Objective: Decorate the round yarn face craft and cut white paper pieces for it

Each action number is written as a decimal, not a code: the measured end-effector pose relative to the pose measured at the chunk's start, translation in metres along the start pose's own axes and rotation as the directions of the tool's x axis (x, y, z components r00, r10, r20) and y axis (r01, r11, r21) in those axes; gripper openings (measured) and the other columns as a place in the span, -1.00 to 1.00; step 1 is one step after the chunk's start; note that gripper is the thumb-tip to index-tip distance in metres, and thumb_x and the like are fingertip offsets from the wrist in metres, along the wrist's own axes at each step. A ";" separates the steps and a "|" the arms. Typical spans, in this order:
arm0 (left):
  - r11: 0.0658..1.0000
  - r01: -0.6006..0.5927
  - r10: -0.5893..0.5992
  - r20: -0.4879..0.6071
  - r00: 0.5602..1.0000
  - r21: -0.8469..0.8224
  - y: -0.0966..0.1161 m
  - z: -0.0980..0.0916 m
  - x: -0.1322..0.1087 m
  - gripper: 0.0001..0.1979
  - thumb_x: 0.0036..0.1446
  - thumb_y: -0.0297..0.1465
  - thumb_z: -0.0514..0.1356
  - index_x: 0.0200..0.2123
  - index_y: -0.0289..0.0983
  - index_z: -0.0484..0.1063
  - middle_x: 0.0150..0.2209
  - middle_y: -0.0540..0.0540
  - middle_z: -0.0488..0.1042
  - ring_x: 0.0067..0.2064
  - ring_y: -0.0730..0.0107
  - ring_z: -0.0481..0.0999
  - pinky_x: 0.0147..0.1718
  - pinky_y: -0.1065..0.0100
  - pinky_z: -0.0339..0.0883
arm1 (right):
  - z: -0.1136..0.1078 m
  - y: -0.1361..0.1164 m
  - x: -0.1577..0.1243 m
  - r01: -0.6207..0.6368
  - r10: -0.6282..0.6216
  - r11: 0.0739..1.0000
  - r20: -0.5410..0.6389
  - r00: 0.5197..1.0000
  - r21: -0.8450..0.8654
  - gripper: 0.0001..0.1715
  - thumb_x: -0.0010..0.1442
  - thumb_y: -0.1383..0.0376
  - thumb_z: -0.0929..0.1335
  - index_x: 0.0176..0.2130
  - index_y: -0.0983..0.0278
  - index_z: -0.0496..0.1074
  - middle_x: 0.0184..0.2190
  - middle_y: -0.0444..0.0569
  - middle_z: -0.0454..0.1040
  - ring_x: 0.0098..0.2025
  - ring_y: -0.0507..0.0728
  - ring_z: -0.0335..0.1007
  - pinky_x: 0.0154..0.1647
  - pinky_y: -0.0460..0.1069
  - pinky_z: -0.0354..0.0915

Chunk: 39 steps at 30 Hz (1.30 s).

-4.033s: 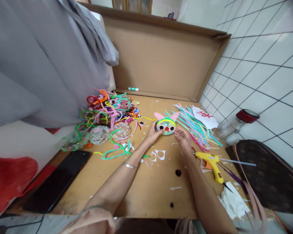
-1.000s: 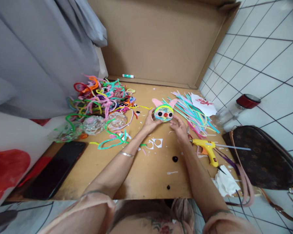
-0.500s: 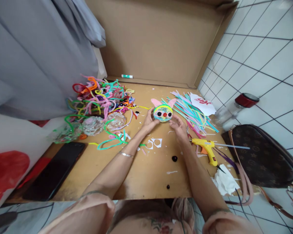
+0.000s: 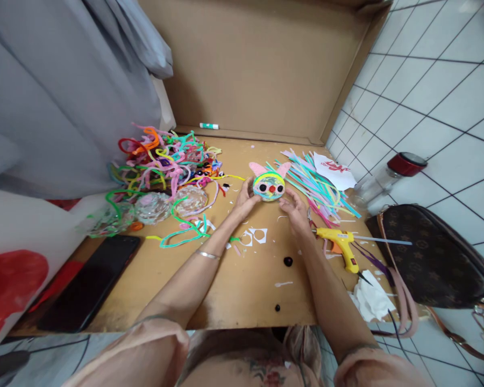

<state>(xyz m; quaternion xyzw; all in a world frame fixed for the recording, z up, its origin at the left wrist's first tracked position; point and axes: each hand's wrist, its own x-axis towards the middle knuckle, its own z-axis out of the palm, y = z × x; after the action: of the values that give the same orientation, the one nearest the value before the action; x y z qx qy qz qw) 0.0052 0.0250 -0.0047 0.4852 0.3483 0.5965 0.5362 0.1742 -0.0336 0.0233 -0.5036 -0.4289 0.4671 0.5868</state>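
Between my hands is a round craft animal head [image 4: 271, 194] with pink ears, black eyes on white discs, a red nose and a yellow band. My left hand [image 4: 247, 199] grips its left side. My right hand [image 4: 294, 208] has bent fingers at its lower right edge, with the fingertips touching or very near it. Paper scraps with cut-out round holes [image 4: 260, 235] lie below it on the wooden table [image 4: 234, 290]. A yellow glue gun [image 4: 344, 246] with a clear stick rests to the right of my right wrist.
Tangled pipe cleaners [image 4: 165, 161] and clear plastic balls [image 4: 153, 207] occupy the left, above a black phone [image 4: 92, 282]. Straight pipe cleaners [image 4: 318, 185], a bottle [image 4: 391, 174], a brown handbag [image 4: 435, 258] and crumpled tissue [image 4: 371, 295] are at right. A cardboard panel [image 4: 254, 70] stands behind.
The view has shifted very slightly. Both hands and the craft animal head keep practically the same place and pose.
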 end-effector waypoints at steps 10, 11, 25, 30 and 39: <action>0.997 0.019 -0.020 0.014 1.000 0.068 0.010 0.002 -0.004 -0.20 -0.15 -0.15 0.43 0.18 -0.23 0.38 0.16 -0.24 0.50 0.19 -0.08 0.46 0.23 -0.06 0.29 | -0.002 -0.002 0.001 0.037 -0.037 0.999 0.050 0.998 -0.003 -0.19 -0.20 0.18 0.50 0.09 0.16 0.42 0.20 0.11 0.40 0.07 0.27 0.43 0.12 0.21 0.35; 0.997 0.019 -0.020 0.008 1.000 0.081 0.011 0.002 -0.004 -0.23 -0.14 -0.12 0.43 0.16 -0.24 0.40 0.14 -0.25 0.51 0.17 -0.07 0.48 0.21 -0.05 0.31 | -0.002 -0.002 0.001 0.032 -0.032 0.999 0.047 0.998 -0.006 -0.19 -0.20 0.18 0.50 0.09 0.16 0.42 0.20 0.12 0.40 0.07 0.27 0.44 0.13 0.22 0.34; 0.989 -0.007 0.009 -0.014 1.000 0.150 0.019 0.001 -0.008 -0.40 -0.03 -0.05 0.37 0.02 -0.25 0.48 0.06 -0.24 0.56 0.06 0.00 0.55 0.16 0.04 0.36 | 0.002 -0.004 -0.002 0.044 -0.045 0.999 0.068 0.997 0.015 -0.13 -0.18 0.19 0.51 0.16 0.14 0.40 0.30 0.07 0.34 0.12 0.29 0.42 0.23 0.24 0.28; 0.990 0.016 -0.011 -0.040 0.999 0.142 0.021 0.003 -0.012 -0.45 0.01 -0.09 0.35 0.03 -0.23 0.49 0.04 -0.20 0.57 0.04 0.02 0.55 0.13 0.07 0.39 | 0.002 -0.002 -0.001 0.071 -0.072 0.997 0.060 0.996 0.006 -0.15 -0.18 0.17 0.51 0.14 0.14 0.42 0.26 0.07 0.38 0.09 0.27 0.43 0.21 0.24 0.30; 0.980 0.010 0.004 -0.071 0.997 0.198 0.018 0.003 -0.011 -0.49 -0.02 -0.22 0.36 0.03 -0.23 0.47 0.06 -0.21 0.54 0.09 0.00 0.52 0.19 0.01 0.32 | 0.001 0.000 0.000 0.047 -0.047 0.999 -0.013 0.999 -0.013 -0.13 -0.19 0.19 0.49 0.15 0.18 0.38 0.26 0.13 0.34 0.04 0.26 0.45 0.11 0.22 0.36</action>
<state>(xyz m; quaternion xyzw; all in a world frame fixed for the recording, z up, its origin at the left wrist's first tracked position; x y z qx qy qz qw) 0.0025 0.0101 0.0111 0.5142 0.4253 0.5750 0.4733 0.1736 -0.0330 0.0238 -0.5001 -0.4397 0.4471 0.5973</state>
